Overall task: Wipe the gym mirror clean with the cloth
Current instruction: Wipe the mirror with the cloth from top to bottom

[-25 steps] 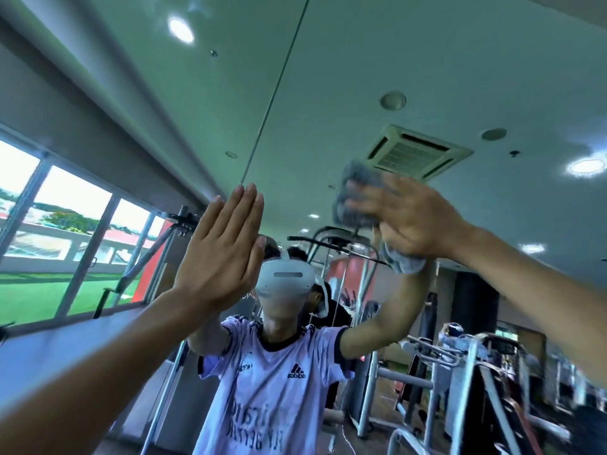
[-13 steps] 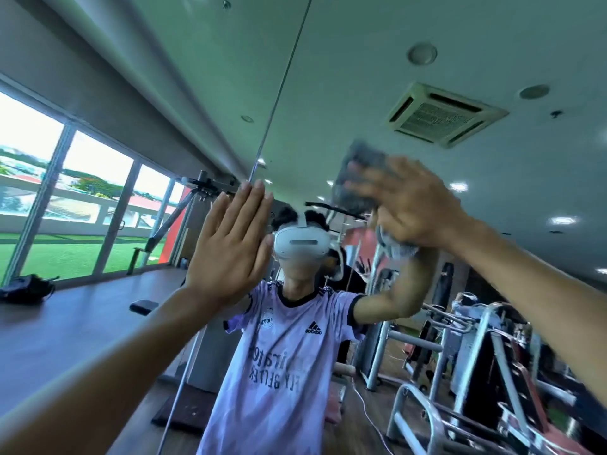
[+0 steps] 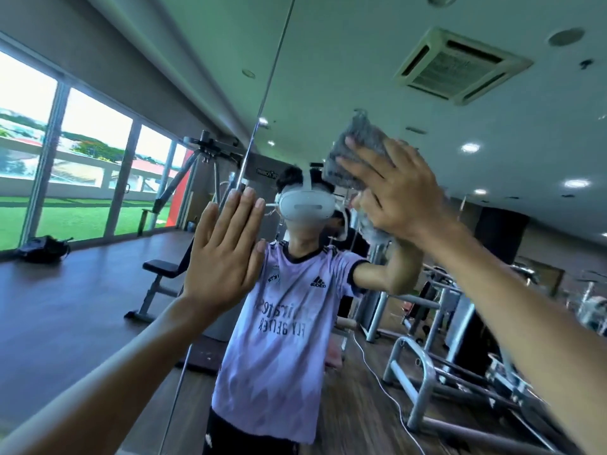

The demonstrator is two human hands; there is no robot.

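**Fig.** A crumpled grey cloth (image 3: 358, 142) is pressed to the wall mirror (image 3: 345, 44) under the spread, straight fingers of the right hand (image 3: 400, 195), with bare glass above and to the right. The left hand (image 3: 226, 254) is laid flat, fingers together, over the vertical panel seam (image 3: 275, 60). Both poses are unchanged from the earlier frame, but more reflected floor is shown.

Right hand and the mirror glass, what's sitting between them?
The grey cloth: the right hand presses it against the mirror with spread fingers. The head view shows this.
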